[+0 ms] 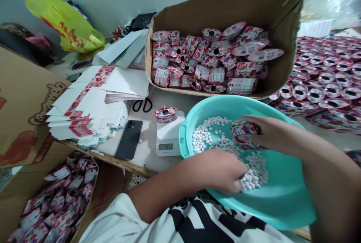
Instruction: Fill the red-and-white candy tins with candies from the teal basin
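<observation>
A wide turquoise basin holds many small white tablet candies. Low inside it, my left hand is closed, its fingers curled down into the candies near the basin's front side. My right hand grips a small red-and-pink strawberry-printed candy box just above the candies, tilted toward my left hand. Left of the basin, a white digital scale carries a similar box with a dark oval opening on top.
Behind the basin stands a cardboard carton of printed boxes. Rows of open-topped boxes fill the right side. At left are flat white cartons, a phone, black scissors handles and a lower carton of boxes.
</observation>
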The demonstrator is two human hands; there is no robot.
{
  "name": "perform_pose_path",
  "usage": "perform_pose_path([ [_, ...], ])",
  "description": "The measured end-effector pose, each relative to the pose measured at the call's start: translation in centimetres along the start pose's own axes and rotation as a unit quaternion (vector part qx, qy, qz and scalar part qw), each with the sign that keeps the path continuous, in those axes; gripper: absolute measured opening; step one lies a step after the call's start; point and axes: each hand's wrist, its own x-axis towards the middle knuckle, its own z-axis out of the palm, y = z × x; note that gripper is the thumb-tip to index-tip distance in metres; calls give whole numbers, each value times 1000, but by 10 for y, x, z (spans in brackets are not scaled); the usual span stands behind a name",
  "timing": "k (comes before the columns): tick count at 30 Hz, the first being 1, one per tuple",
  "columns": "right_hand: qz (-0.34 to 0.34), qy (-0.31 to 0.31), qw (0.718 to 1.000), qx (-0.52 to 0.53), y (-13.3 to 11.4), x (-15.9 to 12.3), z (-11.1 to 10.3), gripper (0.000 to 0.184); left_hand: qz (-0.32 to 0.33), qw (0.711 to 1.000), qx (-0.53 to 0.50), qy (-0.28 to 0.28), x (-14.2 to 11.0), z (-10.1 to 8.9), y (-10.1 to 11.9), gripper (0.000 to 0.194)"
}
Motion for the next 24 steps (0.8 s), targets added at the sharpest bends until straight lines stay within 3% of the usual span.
perform_pose_path([
  [12, 18, -9, 1000, -11, 8, 1, 2, 55, -17, 1000, -7, -21, -2, -4, 2, 15],
  [16, 16, -9, 1000, 1, 7, 1, 1, 51, -19, 999, -8, -26, -1, -5, 2, 15],
  [24, 47, -16, 999, -15, -4, 0, -3, 60, -10, 1000, -6, -24, -1, -3, 0, 18],
])
